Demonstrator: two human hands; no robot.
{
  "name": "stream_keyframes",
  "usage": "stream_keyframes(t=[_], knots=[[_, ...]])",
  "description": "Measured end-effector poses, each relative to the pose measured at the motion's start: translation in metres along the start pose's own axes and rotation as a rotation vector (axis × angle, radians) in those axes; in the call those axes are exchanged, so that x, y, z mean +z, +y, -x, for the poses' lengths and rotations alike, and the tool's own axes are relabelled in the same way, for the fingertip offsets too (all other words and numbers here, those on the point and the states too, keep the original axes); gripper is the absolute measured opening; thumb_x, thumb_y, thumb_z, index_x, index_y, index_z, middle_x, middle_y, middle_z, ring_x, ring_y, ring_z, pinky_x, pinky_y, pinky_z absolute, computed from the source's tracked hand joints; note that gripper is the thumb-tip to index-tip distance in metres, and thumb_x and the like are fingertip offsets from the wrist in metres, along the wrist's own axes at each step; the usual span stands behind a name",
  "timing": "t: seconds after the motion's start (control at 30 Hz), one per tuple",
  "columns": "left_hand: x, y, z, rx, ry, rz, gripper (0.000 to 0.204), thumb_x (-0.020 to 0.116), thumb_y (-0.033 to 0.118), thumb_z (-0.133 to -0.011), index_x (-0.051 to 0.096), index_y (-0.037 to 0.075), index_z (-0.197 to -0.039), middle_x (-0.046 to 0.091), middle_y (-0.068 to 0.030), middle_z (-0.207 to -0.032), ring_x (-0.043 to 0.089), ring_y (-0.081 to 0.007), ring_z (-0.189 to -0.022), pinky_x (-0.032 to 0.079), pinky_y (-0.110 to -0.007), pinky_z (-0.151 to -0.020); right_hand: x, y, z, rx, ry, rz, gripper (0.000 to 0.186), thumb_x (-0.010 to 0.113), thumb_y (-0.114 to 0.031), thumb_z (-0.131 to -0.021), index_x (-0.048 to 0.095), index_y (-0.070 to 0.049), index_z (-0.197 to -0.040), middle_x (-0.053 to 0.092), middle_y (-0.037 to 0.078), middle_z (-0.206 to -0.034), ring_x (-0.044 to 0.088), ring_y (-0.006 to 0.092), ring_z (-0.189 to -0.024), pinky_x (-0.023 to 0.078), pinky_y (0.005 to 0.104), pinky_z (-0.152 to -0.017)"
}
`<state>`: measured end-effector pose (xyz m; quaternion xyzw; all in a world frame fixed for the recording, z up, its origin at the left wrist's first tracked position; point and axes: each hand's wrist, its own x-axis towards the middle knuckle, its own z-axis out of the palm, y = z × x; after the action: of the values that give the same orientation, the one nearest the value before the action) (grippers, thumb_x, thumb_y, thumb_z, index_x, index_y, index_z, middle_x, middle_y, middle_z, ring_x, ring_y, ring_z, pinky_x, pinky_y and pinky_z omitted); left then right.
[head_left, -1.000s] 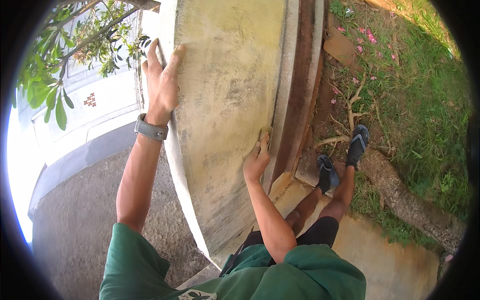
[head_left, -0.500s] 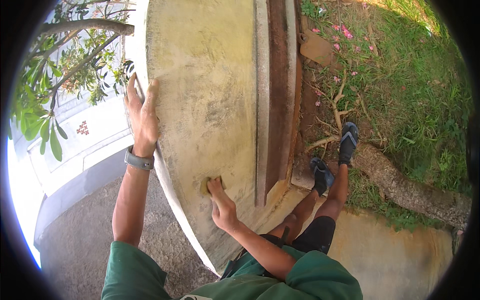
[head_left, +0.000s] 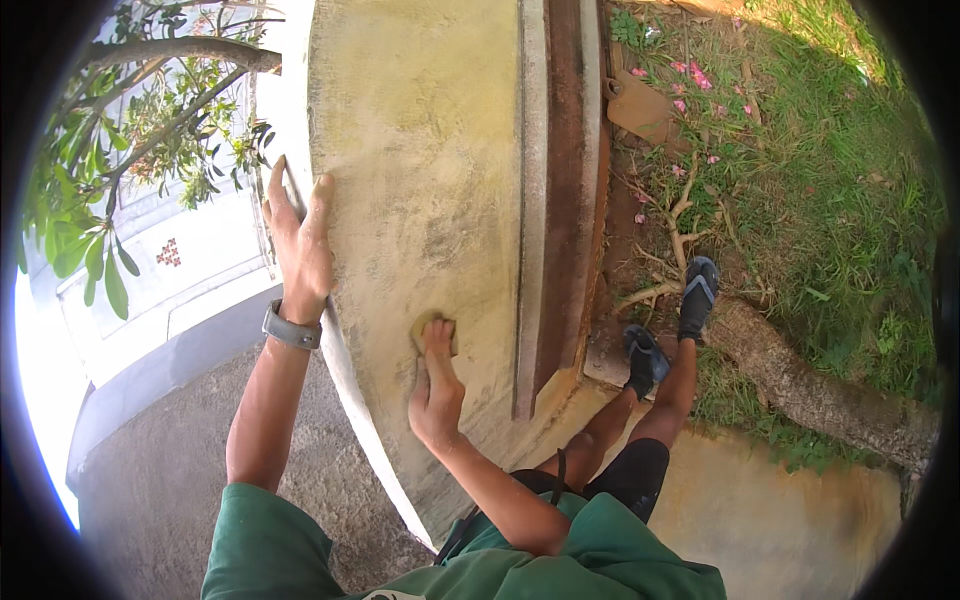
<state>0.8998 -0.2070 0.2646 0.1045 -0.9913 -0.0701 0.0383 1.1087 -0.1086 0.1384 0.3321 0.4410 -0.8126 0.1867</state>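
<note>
A yellowish wall (head_left: 430, 120) with grey, stained patches runs up the middle of the view. My right hand (head_left: 437, 385) presses a small yellow-brown sponge-like pad (head_left: 424, 328) flat against its lower part, fingers over the pad. Higher up, my left hand (head_left: 300, 235) rests on the wall's white left edge (head_left: 340, 345), thumb and fingers spread, holding nothing. A grey band (head_left: 291, 326) circles my left wrist.
A brown and white ledge (head_left: 565, 200) borders the wall on the right. Beyond it lie grass (head_left: 840, 200), a thick tree trunk (head_left: 810, 375), thin branches (head_left: 680, 215) and a flat brown piece (head_left: 640, 105). Leafy branches (head_left: 110, 250) hang at the left.
My right hand has moved the pad up the wall and slightly right. My left hand stays on the edge, appearing a little lower and further right as the whole view shifts slightly.
</note>
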Motion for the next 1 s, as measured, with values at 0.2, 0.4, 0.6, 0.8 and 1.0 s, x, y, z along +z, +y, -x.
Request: stream_keyframes(t=[0.2,0.4,0.6,0.8,1.0], knots=[[-0.001,0.005,-0.001,-0.048,-0.021,0.014,0.099,0.059,0.066,-0.097,0.033,-0.004,-0.161,0.037,-0.031,-0.161,0.029,-0.0441,-0.15,0.025,-0.055,-0.125,0.014,-0.027,0.026,-0.281,-0.071,0.218,0.051,0.049,0.01,-0.1,0.05,0.007,-0.151,0.05,0.032,-0.154,0.04,0.0441,-0.151,0.036,0.047,-0.125],[0.0,0.009,-0.001,-0.064,-0.022,0.074,0.096,0.058,0.064,-0.099,0.031,-0.004,-0.161,0.035,-0.0328,-0.159,0.032,-0.045,-0.147,0.026,-0.057,-0.124,0.02,-0.023,0.006,-0.301,-0.076,0.197,0.049,0.048,0.009,-0.103,0.049,0.006,-0.152,0.05,0.031,-0.155,0.039,0.0418,-0.152,0.039,0.0462,-0.123],[-0.001,0.013,-0.003,0.014,-0.009,0.03,0.091,0.048,0.063,-0.105,0.03,-0.008,-0.159,0.035,-0.0324,-0.16,0.032,-0.0454,-0.147,0.027,-0.056,-0.122,0.019,0.005,0.02,-0.255,0.055,0.317,0.046,0.051,0.005,-0.105,0.049,0.008,-0.151,0.05,0.031,-0.155,0.04,0.0398,-0.152,0.043,0.0444,-0.12],[-0.002,0.006,-0.003,0.015,-0.028,-0.005,0.078,0.027,0.057,-0.113,0.035,-0.005,-0.159,0.037,-0.0325,-0.16,0.034,-0.0437,-0.149,0.021,-0.054,-0.126,0.002,-0.011,0.015,-0.157,0.015,0.265,0.052,0.053,0.012,-0.098,0.051,0.007,-0.15,0.052,0.032,-0.153,0.045,0.042,-0.148,0.043,0.0427,-0.119],[-0.002,-0.01,-0.003,0.119,-0.078,0.017,0.067,0.024,0.049,-0.116,0.033,0.003,-0.164,0.035,-0.0256,-0.166,0.029,-0.0432,-0.155,0.017,-0.056,-0.129,0.0,-0.019,0.024,-0.507,-0.125,0.134,0.051,0.056,0.012,-0.096,0.055,0.008,-0.146,0.056,0.033,-0.148,0.046,0.0453,-0.147,0.043,0.0458,-0.119]])
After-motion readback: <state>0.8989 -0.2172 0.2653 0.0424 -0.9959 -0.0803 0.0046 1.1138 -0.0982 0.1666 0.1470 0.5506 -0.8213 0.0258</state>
